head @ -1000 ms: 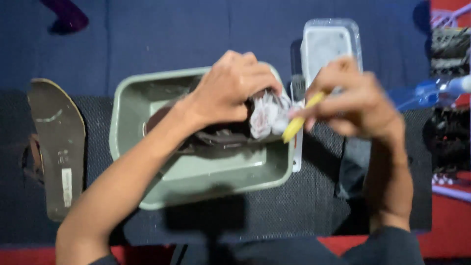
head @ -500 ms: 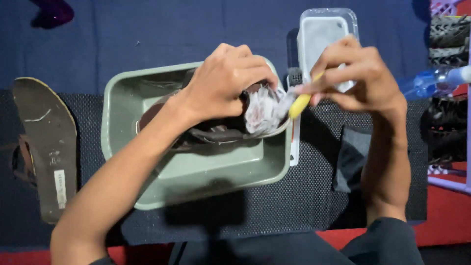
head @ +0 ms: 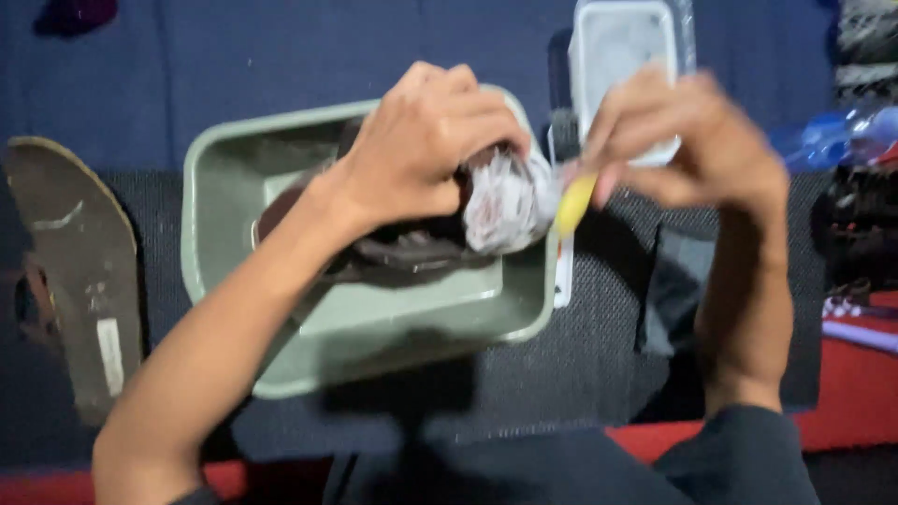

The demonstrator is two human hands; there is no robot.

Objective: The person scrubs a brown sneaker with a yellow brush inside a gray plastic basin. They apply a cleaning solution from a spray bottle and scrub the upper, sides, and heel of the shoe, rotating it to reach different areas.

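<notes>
Item 1: dark woven floor mat [head: 599, 365], grey-black, spread under everything, with a blue surface beyond it at twelve o'clock and a red strip at six o'clock.

Item 2: pale green rectangular plastic basin [head: 215, 168], set on the mat at the centre of my view, tilted a little.

Item 3: brown flat sandal sole [head: 79, 271], lying underside up on the mat at nine o'clock, well apart from the basin.

Item 4: dark brown strapped sandal [head: 402, 257], held over the basin's middle; its front end was covered in white soapy foam [head: 500, 201] at the basin's three o'clock rim.

Item 5: clear rectangular plastic lidded container [head: 622, 51], at one o'clock, just beyond the basin and partly behind my right hand.

Item 6: blue transparent plastic bottle [head: 823, 140], lying at three o'clock near a heap of dark footwear, blurred.

Item 7: my left hand [head: 426, 150], fingers curled down and closed over the sandal's upper side, gripping it.

Item 8: my right hand [head: 683, 140], blurred, fingers pinched closed on a small yellow-handled brush [head: 572, 206], whose tip met the foam at the sandal's front. I could not make out the bristles.
</notes>
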